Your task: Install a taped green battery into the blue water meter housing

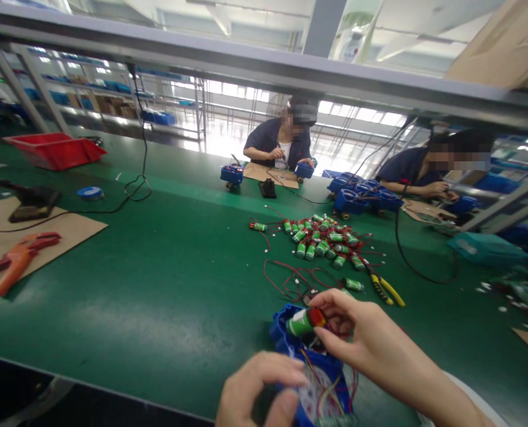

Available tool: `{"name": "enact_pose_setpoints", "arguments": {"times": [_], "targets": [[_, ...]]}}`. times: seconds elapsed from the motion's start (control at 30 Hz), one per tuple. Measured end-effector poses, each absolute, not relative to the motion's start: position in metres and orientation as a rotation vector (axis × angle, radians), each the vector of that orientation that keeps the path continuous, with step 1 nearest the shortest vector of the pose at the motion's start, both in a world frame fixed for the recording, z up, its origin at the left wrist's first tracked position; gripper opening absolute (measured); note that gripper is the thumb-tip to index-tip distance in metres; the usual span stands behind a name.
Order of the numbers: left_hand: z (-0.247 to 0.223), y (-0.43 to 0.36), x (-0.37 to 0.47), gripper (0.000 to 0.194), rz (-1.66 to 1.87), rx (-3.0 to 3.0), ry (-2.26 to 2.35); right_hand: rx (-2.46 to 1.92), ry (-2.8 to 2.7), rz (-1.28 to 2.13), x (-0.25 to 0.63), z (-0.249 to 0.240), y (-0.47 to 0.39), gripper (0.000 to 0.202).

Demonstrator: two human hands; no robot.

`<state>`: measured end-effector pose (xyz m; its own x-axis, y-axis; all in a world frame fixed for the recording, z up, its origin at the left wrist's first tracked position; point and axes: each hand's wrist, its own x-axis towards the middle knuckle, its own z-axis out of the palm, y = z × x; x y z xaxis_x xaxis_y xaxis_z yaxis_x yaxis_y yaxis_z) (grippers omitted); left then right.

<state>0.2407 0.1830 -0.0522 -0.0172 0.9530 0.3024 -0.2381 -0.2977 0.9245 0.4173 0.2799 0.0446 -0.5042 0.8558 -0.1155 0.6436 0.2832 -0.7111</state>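
Pinched between the thumb and fingers of my right hand point(357, 332) is a green battery point(298, 324) with a reddish-orange end and thin wires. It sits tilted over the upper part of a blue plastic housing point(282, 339), which lies at the table's near side. Red, black and yellow wires run inside this housing, and a pale panel shows in its lower part. At the housing's near left side, my left hand point(259, 388) has its fingers curved and apart from the thumb, with nothing visible between them. Whether it touches the housing is unclear.
Beyond the housing lies a pile of green batteries point(321, 237) with red and black leads, beside yellow-handled pliers point(387, 289). An orange tool point(24, 261) rests on cardboard at left, near a red bin point(54, 151). Two co-workers sit opposite, near several blue housings point(353, 200).
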Motion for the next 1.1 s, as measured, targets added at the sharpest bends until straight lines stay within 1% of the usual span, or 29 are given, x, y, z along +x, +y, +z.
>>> {"name": "enact_pose_setpoints", "arguments": {"times": [0.07, 0.1, 0.13, 0.2, 0.27, 0.37, 0.43, 0.53, 0.67, 0.83, 1.0, 1.1], "targets": [[-0.057, 0.190, 0.239, 0.015, 1.600, 1.018, 1.130, -1.370, -2.280, 1.031, 0.415, 0.044, 0.279, 0.017], [-0.060, 0.194, 0.239, 0.023, 1.572, 0.922, 1.197, -1.362, -2.298, 1.015, 0.414, 0.043, 0.279, 0.017], [-0.063, 0.197, 0.241, 0.034, 1.521, 0.853, 1.220, -1.348, -2.318, 0.996, 0.413, 0.044, 0.279, 0.017], [-0.069, 0.203, 0.246, 0.059, 1.413, 0.768, 1.175, -1.310, -2.360, 0.945, 0.411, 0.045, 0.280, 0.016], [-0.073, 0.206, 0.251, 0.076, 1.337, 0.699, 1.077, -1.268, -2.404, 0.878, 0.409, 0.046, 0.280, 0.019], [-0.075, 0.208, 0.254, 0.093, 1.251, 0.599, 0.913, -1.231, -2.490, 0.771, 0.407, 0.046, 0.282, 0.026], [-0.076, 0.209, 0.255, 0.099, 1.218, 0.548, 0.849, -1.213, -2.553, 0.696, 0.406, 0.044, 0.283, 0.028], [-0.077, 0.211, 0.255, 0.102, 1.220, 0.513, 0.802, -1.187, -2.652, 0.564, 0.403, 0.040, 0.284, 0.027], [-0.076, 0.211, 0.256, 0.100, 1.241, 0.458, 0.771, -1.168, -2.767, 0.396, 0.397, 0.034, 0.282, 0.025], [-0.071, 0.209, 0.256, 0.097, 1.250, 0.414, 0.769, -1.079, -2.800, 0.345, 0.395, 0.026, 0.283, 0.023], [-0.068, 0.210, 0.255, 0.092, 1.262, 0.390, 0.778, -0.820, -2.956, 0.149, 0.391, 0.025, 0.288, 0.013], [-0.068, 0.210, 0.255, 0.090, 1.262, 0.406, 0.800, -0.759, -3.022, 0.075, 0.388, 0.028, 0.291, 0.005]]}}
